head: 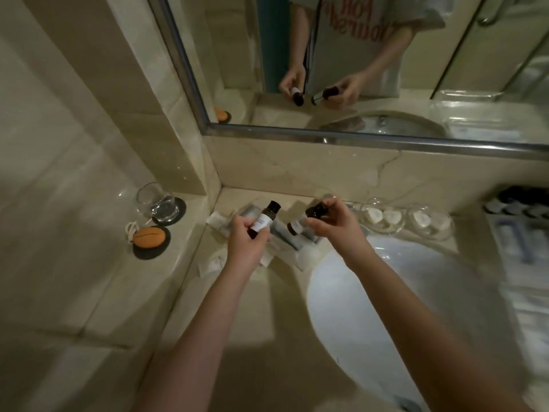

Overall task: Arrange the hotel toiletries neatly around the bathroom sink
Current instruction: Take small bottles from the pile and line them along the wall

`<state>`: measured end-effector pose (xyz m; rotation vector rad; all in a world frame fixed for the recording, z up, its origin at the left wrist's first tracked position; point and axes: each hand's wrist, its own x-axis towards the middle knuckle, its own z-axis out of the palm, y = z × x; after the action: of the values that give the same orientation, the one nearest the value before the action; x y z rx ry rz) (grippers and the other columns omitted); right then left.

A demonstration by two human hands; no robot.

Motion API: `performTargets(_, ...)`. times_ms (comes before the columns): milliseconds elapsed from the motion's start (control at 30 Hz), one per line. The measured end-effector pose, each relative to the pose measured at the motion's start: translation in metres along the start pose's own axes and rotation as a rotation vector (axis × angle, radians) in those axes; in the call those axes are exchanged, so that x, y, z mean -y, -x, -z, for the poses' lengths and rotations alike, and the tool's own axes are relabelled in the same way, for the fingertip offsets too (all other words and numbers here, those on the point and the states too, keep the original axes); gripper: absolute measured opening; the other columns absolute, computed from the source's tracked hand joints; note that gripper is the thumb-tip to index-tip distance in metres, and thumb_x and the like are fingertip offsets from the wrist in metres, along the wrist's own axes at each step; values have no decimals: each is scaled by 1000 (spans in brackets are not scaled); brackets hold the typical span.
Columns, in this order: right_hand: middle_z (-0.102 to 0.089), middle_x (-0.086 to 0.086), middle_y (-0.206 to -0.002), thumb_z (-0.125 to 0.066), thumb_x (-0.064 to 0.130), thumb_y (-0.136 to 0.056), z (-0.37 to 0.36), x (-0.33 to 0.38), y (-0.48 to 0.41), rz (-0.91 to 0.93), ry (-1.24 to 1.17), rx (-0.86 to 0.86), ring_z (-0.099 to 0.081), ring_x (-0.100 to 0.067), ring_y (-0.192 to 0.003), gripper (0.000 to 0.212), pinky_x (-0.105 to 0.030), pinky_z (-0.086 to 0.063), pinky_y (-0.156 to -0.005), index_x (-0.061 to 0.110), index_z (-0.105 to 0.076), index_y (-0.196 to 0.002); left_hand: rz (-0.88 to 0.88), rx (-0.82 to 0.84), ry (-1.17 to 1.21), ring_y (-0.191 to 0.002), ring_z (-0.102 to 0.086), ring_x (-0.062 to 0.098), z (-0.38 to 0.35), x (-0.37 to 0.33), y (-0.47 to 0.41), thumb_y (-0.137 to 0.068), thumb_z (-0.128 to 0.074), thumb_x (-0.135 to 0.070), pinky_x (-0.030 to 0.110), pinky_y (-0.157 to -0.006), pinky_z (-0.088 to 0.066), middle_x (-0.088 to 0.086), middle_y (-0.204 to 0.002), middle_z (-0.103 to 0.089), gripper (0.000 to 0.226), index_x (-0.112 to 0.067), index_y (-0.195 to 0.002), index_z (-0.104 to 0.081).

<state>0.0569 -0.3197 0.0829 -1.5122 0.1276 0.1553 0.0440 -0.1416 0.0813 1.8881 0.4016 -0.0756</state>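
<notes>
Left hand [248,245]: grip closed round the lower body of a dark bottle [264,220], long axis running up and away, cap toward the mirror wall. Right hand [335,226]: grip pinched a second dark bottle [306,220], tilted, free end pointing down-left at the first; near, not touching. Both were held above the bench [237,292] corner left of the sink [386,307], over loose packets [282,236]. Judged: the left hand was nearer the side wall. Behind the sink, two glass bowls [383,230] held small white rounds.
</notes>
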Motion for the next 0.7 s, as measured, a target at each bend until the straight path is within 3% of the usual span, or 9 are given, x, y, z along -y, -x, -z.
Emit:
performTargets(100,-60,1,-85,-69,5,-80,30,-4,28,-6,-30,-36,-61,-11,-75,23,-29,-51,-72,21,-55,-89,-15,92,86,-74,-55,11,-27,-3,26,-91,-53,-17,24,-64,-42,1,-84,-61,19,-18,-102,-37)
performTargets(267,-60,0,-101,-55,1,-90,85,-9,66,-46,-209,-165,-61,-20,-95,28,-39,-52,-86,20,-56,-110,-40,282,65,-71,-51,8,-84,-14,58,-94,-48,-19,23,-65,-40,-4,-78,-55,28,-15,-122,-50)
performTargets(367,-58,-5,-104,-47,4,-94,121,-9,85,-55,-276,-209,-63,-25,-97,30,-37,-52,-81,18,-53,-120,-37,374,103,-69,-47,9,-127,-26,75,-92,-49,-17,22,-67,-40,-4,-75,-52,22,-17,-114,-54)
performTargets(467,-55,-3,-92,-41,7,-97,159,-8,101,-58,-331,-255,-58,-19,-82,28,-32,-50,-74,18,-50,-121,13,430,249,-67,-44,11,-170,-39,94,-90,-52,-12,24,-63,-37,-2,-74,-50,11,-20,-97,-56)
performTargets(600,-57,-2,-82,-37,9,-95,205,-8,118,-90,-354,-324,-55,-15,-68,26,-26,-46,-60,21,-52,-112,94,498,419,-62,-41,10,-216,-58,117,-94,-48,-14,22,-57,-32,1,-79,-53,11,-15,-84,-54)
performTargets(700,-56,-4,-80,-39,11,-94,241,-9,128,-93,-368,-419,-53,-15,-67,17,-27,-46,-59,16,-51,-106,121,557,399,-65,-43,9,-253,-72,130,-94,-45,-14,22,-57,-31,1,-83,-57,15,-18,-86,-57)
